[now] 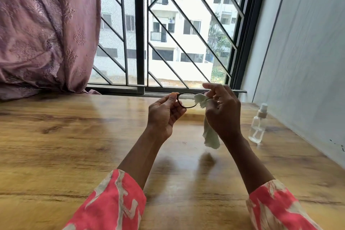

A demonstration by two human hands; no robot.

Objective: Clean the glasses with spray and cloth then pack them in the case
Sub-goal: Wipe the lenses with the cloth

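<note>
A pair of dark-rimmed glasses (186, 106) is held up above the wooden table (74, 145), near the window sill. My left hand (164, 115) pinches the left end of the frame. My right hand (222, 110) pinches a pale cloth (210, 136) against the right lens, which the cloth and fingers hide. The rest of the cloth hangs down below that hand. A clear spray bottle (258, 125) with a white nozzle stands on the table to the right, apart from both hands. No glasses case shows in the head view.
A barred window (168, 33) runs along the table's far edge. A mauve curtain (46, 30) hangs at the left and a white wall (308, 52) borders the table on the right.
</note>
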